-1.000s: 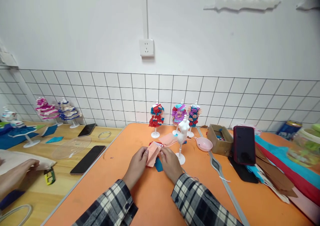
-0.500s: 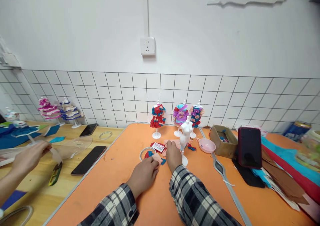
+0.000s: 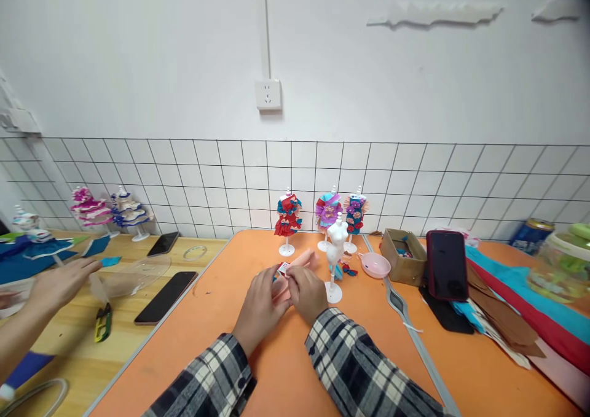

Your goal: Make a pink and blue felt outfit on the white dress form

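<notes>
A pale pink cloth piece [image 3: 305, 259] is pinched between my two hands above the orange table. My left hand [image 3: 259, 306] grips its near left part, and my right hand [image 3: 308, 293] holds its middle, fingertips together. Just behind the fingers a small red-and-white label [image 3: 283, 268] shows in part. Right of my right hand stands a bare white mini mannequin [image 3: 337, 245] on a round base. Scraps of blue and red cloth [image 3: 349, 270] lie behind it. The roll of clear tape near my left hand is hidden now.
Three dressed mini mannequins [image 3: 288, 215] stand by the tiled wall. To the right are a pink dish [image 3: 375, 265], a cardboard box [image 3: 404, 257], an upright phone [image 3: 446, 265] and cloth strips [image 3: 502, 319]. A co-worker's hand [image 3: 64, 282] reaches in at left, near a cutter [image 3: 102, 323].
My hands have come together and lifted the pink cloth off the table. The tape roll and label are now mostly covered. The co-worker's hand has flattened out.
</notes>
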